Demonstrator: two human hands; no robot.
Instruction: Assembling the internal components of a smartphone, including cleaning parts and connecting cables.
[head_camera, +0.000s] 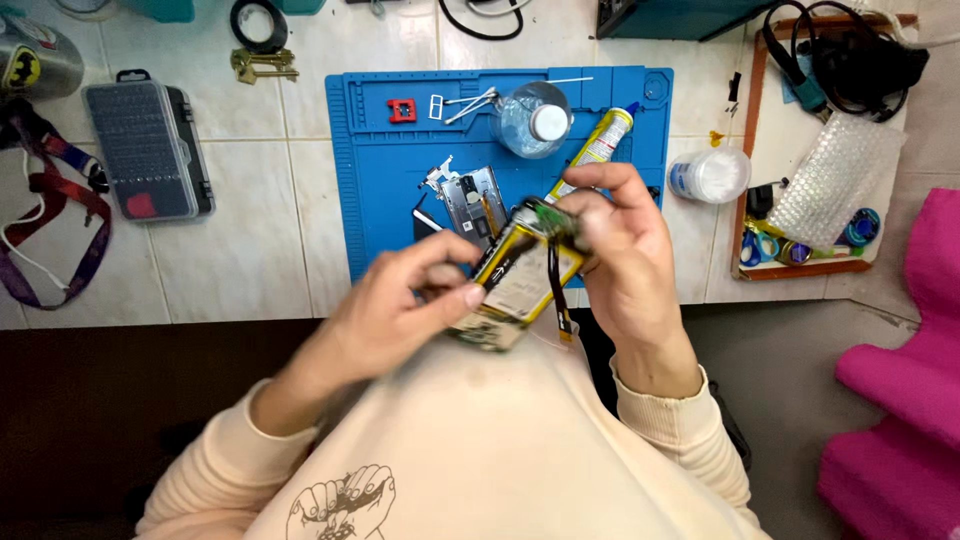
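A yellow-edged, opened phone body with a dangling ribbon cable (517, 280) was pinched between the left hand (400, 305) and the right hand (620, 250), above the near edge of a blue silicone mat (370, 180) laid on the white tiled worktop (240, 240).

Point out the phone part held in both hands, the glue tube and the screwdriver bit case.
phone part (520, 280), head view, on its pale flat face.
glue tube (600, 140), head view, on its yellow body.
screwdriver bit case (145, 150), head view, on its clear lid.
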